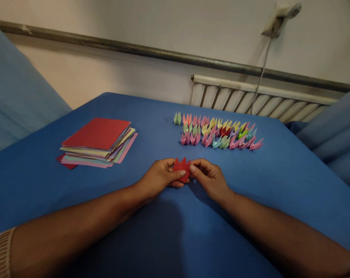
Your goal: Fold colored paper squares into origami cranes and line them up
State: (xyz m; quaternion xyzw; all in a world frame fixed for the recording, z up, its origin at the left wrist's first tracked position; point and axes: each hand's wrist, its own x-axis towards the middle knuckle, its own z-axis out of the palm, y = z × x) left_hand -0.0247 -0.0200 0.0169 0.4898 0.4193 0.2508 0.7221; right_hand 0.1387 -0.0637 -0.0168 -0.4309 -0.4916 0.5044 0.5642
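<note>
A small red folded paper (180, 166) with several points along its top edge is held between my two hands, low over the blue table. My left hand (160, 173) grips it from the left, thumb across its front and fingers behind. On the other side, my right hand (210, 177) pinches its right edge between thumb and index finger. Beyond the hands, rows of small folded paper figures (221, 132) in pink, yellow, green, red and blue stand on the table. A stack of square coloured paper (96, 133), red sheet uppermost, lies to the left.
The blue-covered table (151, 239) reaches back toward a wall with a metal pipe (134, 47) and a white radiator (235, 87). Blue curtains hang at the left (15, 88) and right (333, 131). A cable (263, 69) drops from a wall socket (276, 23).
</note>
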